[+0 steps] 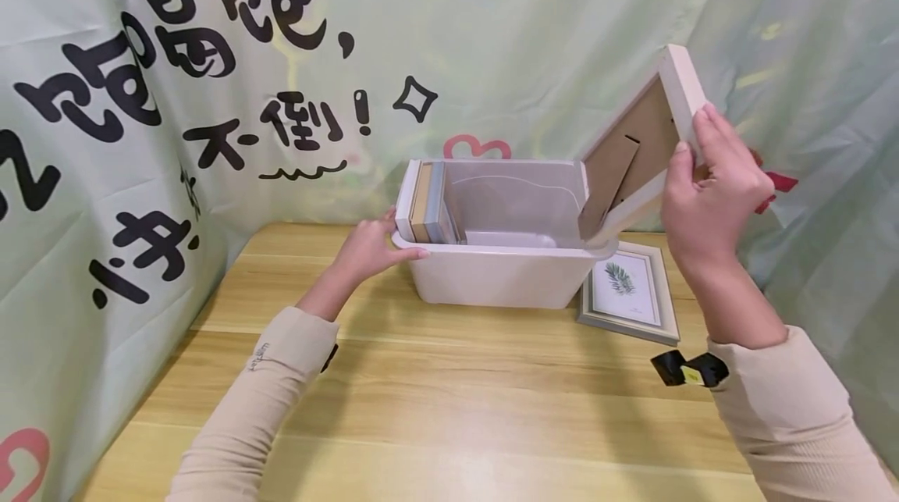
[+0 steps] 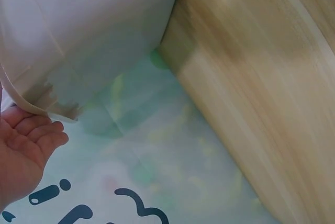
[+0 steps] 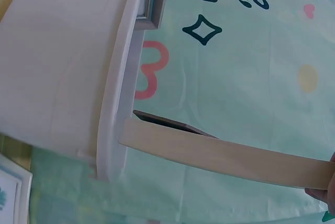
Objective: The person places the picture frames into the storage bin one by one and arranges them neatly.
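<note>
My right hand (image 1: 719, 190) grips the upper edge of a light wooden picture frame (image 1: 680, 96). Its brown backing with a stand leg faces the camera, and the frame leans with its lower end at the right end of a white plastic bin (image 1: 502, 275). In the right wrist view, the picture frame (image 3: 225, 153) shows edge-on, with only a little of the hand visible. My left hand (image 1: 368, 248) holds the bin's left rim, thumb along the front; in the left wrist view the left hand (image 2: 26, 145) has its fingers under the rim. Several picture frames (image 1: 437, 205) stand upright inside the bin's left end.
Another picture frame (image 1: 628, 291) with a green leaf print lies face up on the wooden table (image 1: 449, 393), right of the bin. A pale printed curtain (image 1: 534, 41) hangs behind and at both sides. Something red (image 1: 779, 182) partly shows behind the right hand.
</note>
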`<state>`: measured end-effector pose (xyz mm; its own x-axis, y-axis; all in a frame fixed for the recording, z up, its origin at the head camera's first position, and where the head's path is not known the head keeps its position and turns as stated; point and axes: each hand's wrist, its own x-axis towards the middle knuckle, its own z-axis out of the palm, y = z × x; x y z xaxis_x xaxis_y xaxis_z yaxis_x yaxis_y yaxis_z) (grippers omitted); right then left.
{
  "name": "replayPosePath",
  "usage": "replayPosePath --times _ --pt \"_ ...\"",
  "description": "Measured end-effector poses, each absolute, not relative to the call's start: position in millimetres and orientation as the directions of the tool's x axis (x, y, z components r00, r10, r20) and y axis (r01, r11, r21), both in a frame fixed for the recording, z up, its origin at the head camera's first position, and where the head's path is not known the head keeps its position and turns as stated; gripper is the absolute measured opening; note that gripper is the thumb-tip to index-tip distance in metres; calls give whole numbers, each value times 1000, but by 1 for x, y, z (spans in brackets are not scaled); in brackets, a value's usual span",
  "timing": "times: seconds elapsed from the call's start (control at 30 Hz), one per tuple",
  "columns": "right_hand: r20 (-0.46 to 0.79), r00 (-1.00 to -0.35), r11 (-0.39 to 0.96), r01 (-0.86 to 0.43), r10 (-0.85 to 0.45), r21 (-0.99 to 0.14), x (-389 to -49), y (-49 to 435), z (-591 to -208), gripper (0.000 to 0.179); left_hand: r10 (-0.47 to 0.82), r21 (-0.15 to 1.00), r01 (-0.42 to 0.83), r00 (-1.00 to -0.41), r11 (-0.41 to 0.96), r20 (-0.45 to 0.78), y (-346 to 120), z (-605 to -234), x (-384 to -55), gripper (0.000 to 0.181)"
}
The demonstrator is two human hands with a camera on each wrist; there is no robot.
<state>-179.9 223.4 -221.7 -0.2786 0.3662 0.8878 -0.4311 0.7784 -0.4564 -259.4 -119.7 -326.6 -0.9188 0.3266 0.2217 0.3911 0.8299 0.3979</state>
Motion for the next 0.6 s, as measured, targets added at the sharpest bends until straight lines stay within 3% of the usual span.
replayPosePath --times 0.23,0.6 --pt "879 -276 762 -440 389 -476 -192 214 -224 27 323 398 391 -918 830 228 -120 -328 -261 55" --pt "852 -357 716 -468 383 -518 -209 193 -244 27 315 407 380 -923 830 221 -119 -328 -261 53"
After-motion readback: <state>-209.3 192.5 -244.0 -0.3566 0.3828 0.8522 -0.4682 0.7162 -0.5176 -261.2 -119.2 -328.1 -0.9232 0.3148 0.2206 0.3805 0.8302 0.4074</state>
